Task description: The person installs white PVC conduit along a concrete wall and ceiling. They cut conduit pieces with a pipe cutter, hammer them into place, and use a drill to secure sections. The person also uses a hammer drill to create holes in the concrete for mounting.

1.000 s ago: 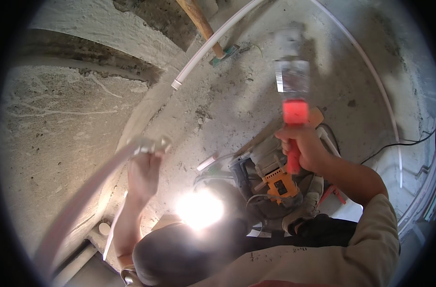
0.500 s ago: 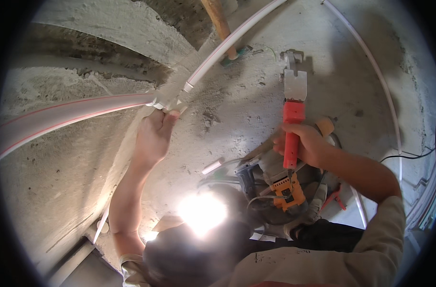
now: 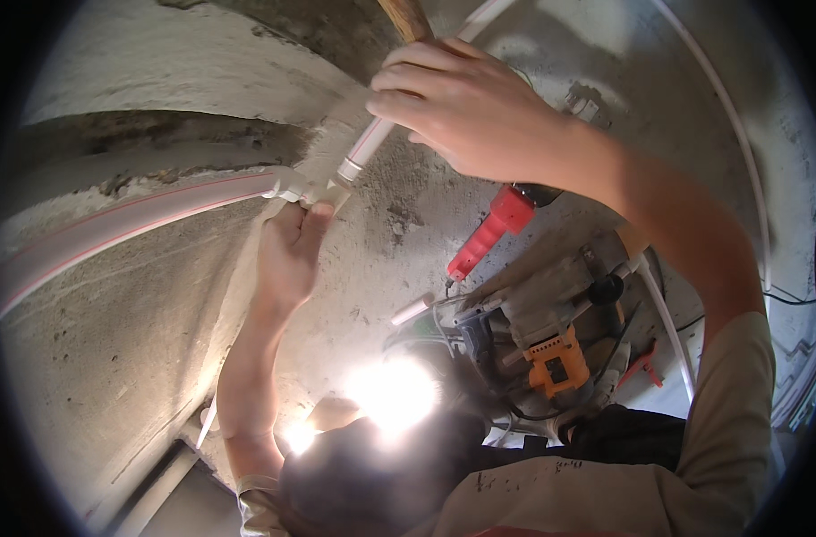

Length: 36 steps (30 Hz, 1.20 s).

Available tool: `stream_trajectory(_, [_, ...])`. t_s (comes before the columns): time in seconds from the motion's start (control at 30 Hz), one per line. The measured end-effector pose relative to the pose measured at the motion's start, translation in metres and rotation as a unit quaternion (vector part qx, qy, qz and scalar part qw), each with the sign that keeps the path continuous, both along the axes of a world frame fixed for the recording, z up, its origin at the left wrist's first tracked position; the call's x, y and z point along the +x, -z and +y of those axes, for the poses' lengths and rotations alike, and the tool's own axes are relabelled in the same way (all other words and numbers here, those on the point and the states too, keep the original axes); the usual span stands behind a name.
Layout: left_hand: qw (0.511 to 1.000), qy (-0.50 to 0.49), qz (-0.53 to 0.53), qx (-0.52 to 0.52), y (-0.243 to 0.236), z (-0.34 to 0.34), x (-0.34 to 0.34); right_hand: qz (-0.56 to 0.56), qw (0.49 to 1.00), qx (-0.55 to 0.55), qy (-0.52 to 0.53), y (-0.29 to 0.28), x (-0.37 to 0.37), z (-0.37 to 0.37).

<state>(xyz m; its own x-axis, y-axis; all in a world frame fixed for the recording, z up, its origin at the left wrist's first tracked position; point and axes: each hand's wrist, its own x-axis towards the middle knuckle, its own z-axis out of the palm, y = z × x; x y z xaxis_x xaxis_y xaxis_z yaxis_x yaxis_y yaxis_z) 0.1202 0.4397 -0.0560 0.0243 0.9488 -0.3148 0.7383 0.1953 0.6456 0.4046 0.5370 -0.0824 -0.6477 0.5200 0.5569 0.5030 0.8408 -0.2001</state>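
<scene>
At the wall corner my left hand [image 3: 287, 259] is closed on a white pipe fitting [image 3: 338, 194], thumb and fingers pinching its near side. A thick-looking white pipe with red stripes [image 3: 140, 210] runs in from the left to that fitting. A second red-striped white pipe [image 3: 369, 143] rises from it toward the upper right, its lower end at the fitting. My right hand [image 3: 462, 103] is closed around this pipe, hiding its middle. Beneath my right forearm lies a pipe welding tool with a red handle [image 3: 490, 234] on the concrete; its metal head is mostly hidden.
Beyond my right hand a wooden handle [image 3: 406, 18] shows. An orange and grey power drill [image 3: 556, 362] lies near my body, with cables, a short pipe piece [image 3: 412, 311] and a red-handled tool [image 3: 641, 365]. A long white pipe [image 3: 726, 103] curves along the right. Bright headlamp glare covers the lower middle.
My right hand has let go of the red-handled welding tool, now on the floor, and moved up and left onto the upper pipe. My left hand stays on the fitting.
</scene>
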Motion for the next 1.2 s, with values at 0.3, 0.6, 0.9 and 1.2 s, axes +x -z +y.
stream_trajectory(0.3, [1.000,0.024,-0.013,-0.002,-0.005,0.004,-0.003,-0.008,0.999,-0.041,0.022,0.030,-0.015,0.007])
stream_trajectory(0.6, [0.998,0.033,-0.045,0.011,-0.003,0.008,0.000,0.039,0.999,-0.005,0.013,0.033,-0.009,0.009])
stream_trajectory(0.9, [0.997,0.041,-0.057,0.021,0.000,0.006,-0.001,0.036,0.999,0.011,0.010,0.030,-0.010,0.011])
stream_trajectory(1.2, [0.998,0.035,-0.046,0.002,0.002,0.005,0.000,0.039,0.997,-0.053,-0.039,0.023,-0.009,0.014])
